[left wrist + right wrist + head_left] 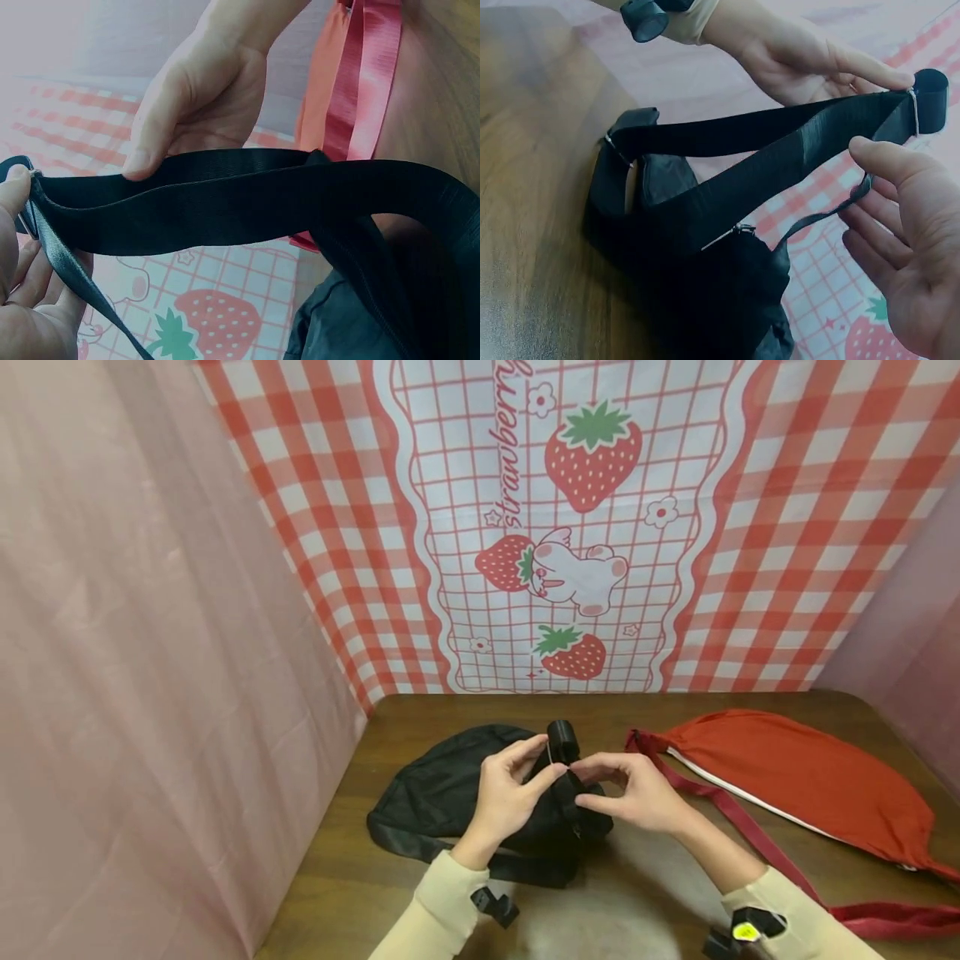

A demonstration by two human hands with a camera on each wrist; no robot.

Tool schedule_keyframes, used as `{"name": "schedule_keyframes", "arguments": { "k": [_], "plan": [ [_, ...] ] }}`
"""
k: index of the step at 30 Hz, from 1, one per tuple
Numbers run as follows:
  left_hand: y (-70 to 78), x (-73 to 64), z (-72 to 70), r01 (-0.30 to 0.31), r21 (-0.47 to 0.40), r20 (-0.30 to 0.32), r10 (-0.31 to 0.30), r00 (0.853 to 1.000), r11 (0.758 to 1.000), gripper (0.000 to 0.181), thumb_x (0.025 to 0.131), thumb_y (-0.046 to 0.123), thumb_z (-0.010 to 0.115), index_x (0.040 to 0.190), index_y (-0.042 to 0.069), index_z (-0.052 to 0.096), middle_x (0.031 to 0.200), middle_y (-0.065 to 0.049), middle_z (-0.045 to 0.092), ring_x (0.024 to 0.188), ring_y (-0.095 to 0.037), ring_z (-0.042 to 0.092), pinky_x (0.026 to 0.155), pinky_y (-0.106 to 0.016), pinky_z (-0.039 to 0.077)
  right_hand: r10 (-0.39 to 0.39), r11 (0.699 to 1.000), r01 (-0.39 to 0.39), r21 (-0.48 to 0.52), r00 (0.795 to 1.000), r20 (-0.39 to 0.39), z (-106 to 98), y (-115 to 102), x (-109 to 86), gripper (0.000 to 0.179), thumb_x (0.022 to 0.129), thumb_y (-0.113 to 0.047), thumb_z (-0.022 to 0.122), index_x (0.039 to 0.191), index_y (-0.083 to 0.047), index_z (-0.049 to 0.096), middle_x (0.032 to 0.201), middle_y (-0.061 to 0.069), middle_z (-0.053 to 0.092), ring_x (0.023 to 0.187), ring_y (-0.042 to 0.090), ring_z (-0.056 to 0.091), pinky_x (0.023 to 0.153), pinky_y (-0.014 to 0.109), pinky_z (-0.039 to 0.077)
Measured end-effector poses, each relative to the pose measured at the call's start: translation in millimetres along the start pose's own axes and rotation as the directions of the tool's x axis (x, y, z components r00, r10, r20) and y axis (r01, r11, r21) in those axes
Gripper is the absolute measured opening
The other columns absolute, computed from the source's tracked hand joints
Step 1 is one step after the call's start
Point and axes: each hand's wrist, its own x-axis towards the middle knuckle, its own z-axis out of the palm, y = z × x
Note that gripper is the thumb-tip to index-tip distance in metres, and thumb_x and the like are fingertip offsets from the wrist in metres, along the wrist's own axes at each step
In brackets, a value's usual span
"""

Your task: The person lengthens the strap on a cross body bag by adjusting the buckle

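Observation:
A black bag (pixel 442 793) lies on the table, its black webbing strap (pixel 195 217) raised between both hands. My left hand (pixel 506 793) pinches the strap at a thin metal slider (pixel 915 112), where the webbing makes a small loop (pixel 563 740). On the strap's near side is the right hand (pixel 645 793), its thumb touching the webbing and its fingers bent behind it, close to the slider. In the right wrist view a second metal ring (pixel 619 148) holds the strap lower down, and a zipper pull (pixel 742 229) shows on the bag.
To the right lies a red-orange bag (pixel 802 777) with a white zipper edge and a dark red strap (pixel 772 852). The wooden table (pixel 330 860) meets a strawberry-print checked cloth (pixel 450 485) behind, and a pink curtain (pixel 165 652) hangs on the left.

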Motion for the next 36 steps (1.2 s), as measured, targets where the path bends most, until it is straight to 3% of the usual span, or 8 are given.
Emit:
{"name": "schedule_keyframes", "arguments": {
  "k": [5, 9, 12, 18, 26, 31, 36],
  "plan": [
    [-0.7, 0.7, 2.5, -0.024, -0.026, 0.015, 0.025, 1.000, 0.999, 0.044, 0.095, 0.005, 0.079, 0.137, -0.005, 0.068, 0.133, -0.023, 0.071, 0.126, -0.037, 0.070, 0.110, -0.031, 0.055, -0.033, 0.999, 0.033, 0.005, 0.998, -0.055, 2.4, -5.9, 5.0, 0.040, 0.086, -0.009, 0.090, 0.119, -0.018, 0.070, 0.109, -0.001, 0.075, 0.098, 0.007, 0.074, 0.086, 0.026, 0.064],
    [-0.5, 1.2, 3.4, -0.038, -0.033, 0.016, 0.039, 0.999, 0.999, 0.043, 0.095, 0.005, 0.080, 0.136, -0.005, 0.069, 0.131, -0.024, 0.072, 0.123, -0.037, 0.071, 0.109, -0.030, 0.055, -0.097, 0.995, 0.100, 0.019, 0.986, -0.135, 6.5, -12.3, 8.0, 0.045, 0.083, 0.000, 0.090, 0.122, -0.013, 0.071, 0.111, 0.006, 0.076, 0.096, 0.009, 0.076, 0.086, 0.023, 0.064],
    [0.1, 1.7, 2.3, -0.044, -0.029, 0.007, 0.044, 0.999, 0.999, 0.044, 0.095, 0.006, 0.080, 0.136, -0.005, 0.068, 0.132, -0.023, 0.072, 0.124, -0.037, 0.071, 0.109, -0.030, 0.056, -0.121, 0.993, 0.117, -0.035, 0.977, -0.173, 6.9, -14.1, 5.3, 0.044, 0.082, 0.000, 0.091, 0.121, -0.011, 0.075, 0.110, 0.008, 0.079, 0.094, 0.008, 0.076, 0.085, 0.018, 0.062],
    [0.6, 0.3, -0.9, -0.055, -0.006, -0.033, 0.055, 0.998, 0.998, 0.043, 0.095, 0.007, 0.080, 0.136, -0.004, 0.069, 0.130, -0.022, 0.073, 0.123, -0.034, 0.072, 0.107, -0.030, 0.057, -0.089, 0.989, 0.073, -0.129, 0.988, -0.125, 4.4, -12.6, -1.1, 0.041, 0.083, -0.009, 0.092, 0.120, -0.017, 0.077, 0.112, 0.002, 0.081, 0.097, 0.010, 0.078, 0.087, 0.022, 0.064],
    [1.3, -0.3, 1.3, -0.068, 0.007, 0.006, 0.068, 0.998, 0.998, 0.043, 0.097, 0.012, 0.080, 0.136, -0.003, 0.070, 0.127, -0.021, 0.073, 0.121, -0.032, 0.073, 0.107, -0.029, 0.057, -0.190, 0.981, 0.182, -0.062, 0.966, -0.177, 10.9, -19.1, 1.0, 0.035, 0.080, 0.005, 0.089, 0.105, -0.015, 0.076, 0.109, 0.006, 0.078, 0.102, 0.008, 0.076, 0.092, 0.016, 0.061],
    [2.0, 1.2, -1.8, -0.100, 0.023, -0.004, 0.100, 0.995, 0.995, 0.041, 0.097, 0.011, 0.079, 0.135, -0.001, 0.071, 0.125, -0.020, 0.074, 0.119, -0.030, 0.074, 0.106, -0.031, 0.058, -0.233, 0.962, 0.203, -0.181, 0.958, -0.165, 10.0, -15.1, -1.7, 0.038, 0.075, 0.006, 0.088, 0.100, -0.020, 0.077, 0.108, 0.004, 0.081, 0.097, 0.015, 0.078, 0.092, 0.009, 0.056],
    [2.4, 2.8, -6.6, -0.132, 0.023, -0.017, 0.133, 0.991, 0.991, 0.039, 0.097, 0.008, 0.078, 0.134, -0.001, 0.071, 0.126, -0.021, 0.074, 0.115, -0.032, 0.075, 0.103, -0.041, 0.061, -0.233, 0.943, 0.202, -0.263, 0.968, -0.090, 5.7, -8.2, -4.3, 0.037, 0.074, 0.003, 0.089, 0.099, -0.021, 0.075, 0.109, 0.000, 0.081, 0.098, 0.019, 0.078, 0.096, 0.004, 0.051]
  ]
}}
